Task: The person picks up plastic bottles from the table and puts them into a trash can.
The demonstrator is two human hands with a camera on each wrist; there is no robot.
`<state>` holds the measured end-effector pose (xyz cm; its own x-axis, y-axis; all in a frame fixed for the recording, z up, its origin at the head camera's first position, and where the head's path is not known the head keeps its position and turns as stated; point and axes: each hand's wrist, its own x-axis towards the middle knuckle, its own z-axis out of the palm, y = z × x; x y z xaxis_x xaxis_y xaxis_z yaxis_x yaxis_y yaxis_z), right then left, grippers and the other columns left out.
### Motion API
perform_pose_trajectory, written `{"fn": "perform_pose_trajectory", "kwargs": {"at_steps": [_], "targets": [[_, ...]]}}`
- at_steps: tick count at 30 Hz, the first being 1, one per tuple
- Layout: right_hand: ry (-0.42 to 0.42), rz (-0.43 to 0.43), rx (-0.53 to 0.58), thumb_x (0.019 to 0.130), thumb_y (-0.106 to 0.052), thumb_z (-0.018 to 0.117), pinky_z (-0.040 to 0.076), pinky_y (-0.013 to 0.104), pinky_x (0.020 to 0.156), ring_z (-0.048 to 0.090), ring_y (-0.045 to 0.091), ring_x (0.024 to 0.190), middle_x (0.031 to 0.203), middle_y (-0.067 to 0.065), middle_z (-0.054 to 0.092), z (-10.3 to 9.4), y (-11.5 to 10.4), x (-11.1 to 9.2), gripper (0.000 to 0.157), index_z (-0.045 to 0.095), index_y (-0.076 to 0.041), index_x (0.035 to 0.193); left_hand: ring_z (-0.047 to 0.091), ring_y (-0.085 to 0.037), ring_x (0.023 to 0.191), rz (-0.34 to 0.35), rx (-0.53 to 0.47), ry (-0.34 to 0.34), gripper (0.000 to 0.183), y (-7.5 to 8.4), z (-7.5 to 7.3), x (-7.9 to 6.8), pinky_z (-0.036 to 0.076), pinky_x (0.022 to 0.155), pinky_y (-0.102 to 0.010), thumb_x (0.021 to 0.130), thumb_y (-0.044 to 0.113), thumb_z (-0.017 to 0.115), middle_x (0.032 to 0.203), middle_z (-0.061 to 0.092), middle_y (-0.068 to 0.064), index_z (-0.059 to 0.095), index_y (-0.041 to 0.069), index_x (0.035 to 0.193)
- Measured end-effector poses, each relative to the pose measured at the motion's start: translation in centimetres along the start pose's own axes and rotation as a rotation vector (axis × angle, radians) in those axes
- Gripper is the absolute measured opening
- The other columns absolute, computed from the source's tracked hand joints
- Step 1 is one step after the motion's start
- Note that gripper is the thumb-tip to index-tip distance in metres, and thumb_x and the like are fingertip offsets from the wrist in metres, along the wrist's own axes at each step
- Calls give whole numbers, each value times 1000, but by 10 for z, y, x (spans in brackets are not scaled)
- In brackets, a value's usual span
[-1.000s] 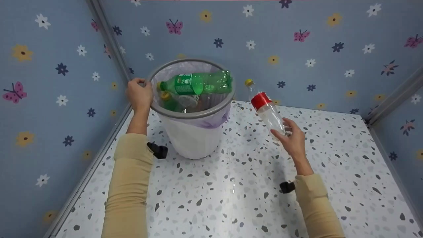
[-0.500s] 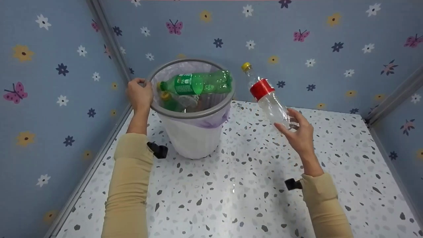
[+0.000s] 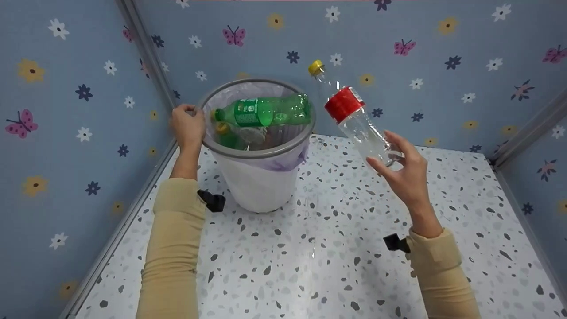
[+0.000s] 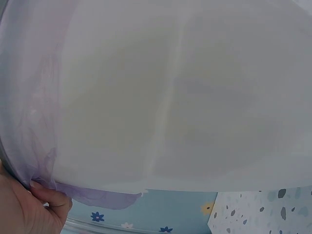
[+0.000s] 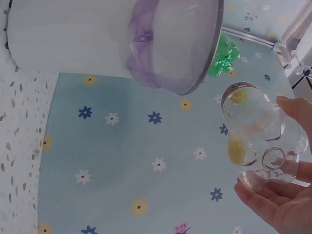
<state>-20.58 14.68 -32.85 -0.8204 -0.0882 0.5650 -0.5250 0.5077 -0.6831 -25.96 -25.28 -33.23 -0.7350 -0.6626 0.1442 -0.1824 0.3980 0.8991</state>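
Observation:
My right hand [image 3: 406,173] grips a clear plastic bottle [image 3: 365,133] by its base, tilted with its yellow cap up and to the left. A red label wraps the bottle's middle. In the right wrist view the bottle [image 5: 268,141] shows base-first, to the right of the bin. The left hand [image 3: 188,126] holds the grey rim of a white trash bin [image 3: 261,186] at its left side. Inside the lilac liner, a green bottle [image 3: 283,110] lies across the top. Below it sit another yellow-capped green bottle [image 3: 228,137] and clear plastic pieces, partly hidden.
The bin stands on a white speckled floor [image 3: 301,266] in a corner. Blue flowered walls [image 3: 425,88] rise behind it and on both sides. A purple fold of liner [image 3: 283,165] hangs over the bin's front rim.
The right hand has risen with the clear bottle, whose cap has moved up and to the left, closer beside the bin's rim. The left hand keeps its place on the rim.

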Motion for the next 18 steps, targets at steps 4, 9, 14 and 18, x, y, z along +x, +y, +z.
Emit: {"fn": "perform_pose_trajectory", "kwargs": {"at_steps": [4, 9, 14, 18], "targets": [[-3, -44, 13, 69, -2, 73, 46, 32, 75, 54, 28, 95, 114, 21, 54, -2, -16, 4, 56, 49, 6, 119, 50, -20, 82, -2, 4, 6, 25, 0, 1, 0, 42, 69, -31, 91, 16, 46, 107, 55, -14, 58, 1, 107], [-31, -94, 30, 69, -8, 75, 44, 19, 74, 54, 20, 94, 113, 14, 55, 0, -11, 12, 59, 51, -2, 122, 50, -19, 81, -10, 6, 4, 26, 0, 1, 0, 42, 68, -31, 91, 16, 46, 108, 55, -13, 57, 1, 108], [-75, -165, 13, 69, -16, 76, 45, 23, 76, 53, 20, 97, 113, 10, 56, 3, -15, 19, 60, 51, -5, 122, 50, -19, 80, -5, 5, 3, 26, 1, 0, 0, 42, 66, -30, 91, 16, 45, 106, 55, -13, 57, 1, 108], [-121, -204, -14, 69, -20, 76, 46, 32, 77, 53, 19, 98, 114, 9, 56, 6, -23, 22, 61, 51, -5, 122, 50, -19, 81, -10, 3, -1, 26, 0, 1, 0, 42, 67, -30, 91, 16, 45, 107, 55, -12, 57, 2, 109]]}}
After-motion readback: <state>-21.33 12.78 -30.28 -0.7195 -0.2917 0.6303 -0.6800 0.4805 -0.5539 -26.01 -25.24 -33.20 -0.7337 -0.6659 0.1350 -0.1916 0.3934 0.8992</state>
